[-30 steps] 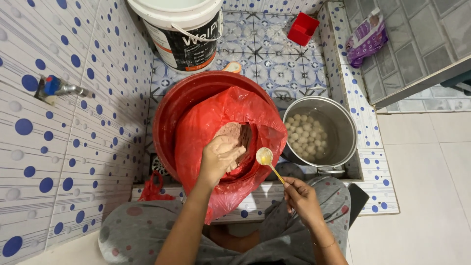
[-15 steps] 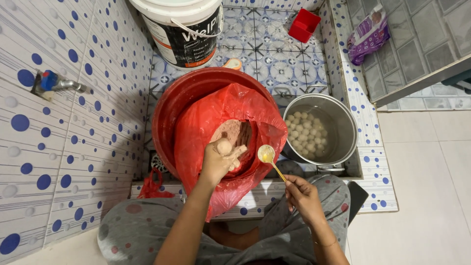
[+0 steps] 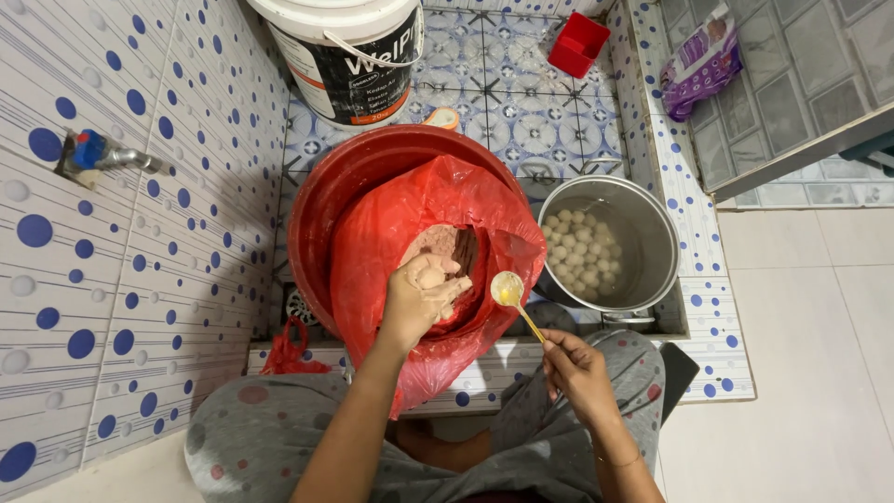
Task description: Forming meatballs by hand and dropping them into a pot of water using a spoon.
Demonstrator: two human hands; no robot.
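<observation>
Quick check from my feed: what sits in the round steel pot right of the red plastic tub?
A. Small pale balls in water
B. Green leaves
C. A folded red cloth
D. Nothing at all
A: the round steel pot holds many small pale balls in water, beside the red plastic tub, while the right hand holds a spoon.

Plastic, metal, glazed tile and soft paste are seen.

A thin, crinkled, glossy red plastic bag [image 3: 410, 279] is seen lining a smooth red plastic tub [image 3: 321, 200]. A matt, moist pinkish paste [image 3: 438, 247] is shown inside, a lump of it pressed in the left hand [image 3: 424, 298]. A shiny metal spoon [image 3: 510, 293] is held by the right hand [image 3: 577, 373]. The pot [image 3: 652, 233] is brushed steel. The wall tiles [image 3: 140, 279] are glazed and glossy; the trousers [image 3: 251, 438] are soft cloth.
</observation>
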